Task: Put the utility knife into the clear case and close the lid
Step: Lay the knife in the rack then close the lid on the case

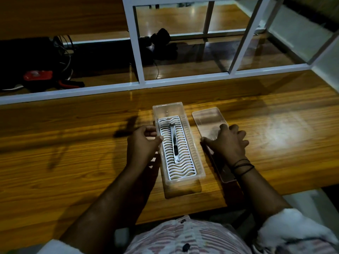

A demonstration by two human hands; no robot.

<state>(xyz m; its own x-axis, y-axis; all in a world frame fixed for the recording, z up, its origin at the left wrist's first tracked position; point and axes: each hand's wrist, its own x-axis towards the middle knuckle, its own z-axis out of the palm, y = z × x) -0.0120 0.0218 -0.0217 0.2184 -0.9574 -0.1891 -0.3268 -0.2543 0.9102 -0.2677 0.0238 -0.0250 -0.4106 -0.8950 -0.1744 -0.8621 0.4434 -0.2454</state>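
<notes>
A long clear case (168,109) stands open on the wooden table, its length running away from me. Inside it a white wavy grid insert holds the silver utility knife (174,143), lying lengthwise in the middle. My left hand (143,143) rests against the case's left wall, thumb on the rim. The clear lid (209,118) lies flat on the table just right of the case. My right hand (227,142) lies on top of the lid, thumb at its left edge and fingers spread over it.
A white metal frame (139,52) with glass panels rises behind the table. Beyond it lie dark bags, cables and a red object (37,75) at the left. The table's near edge runs just in front of my body.
</notes>
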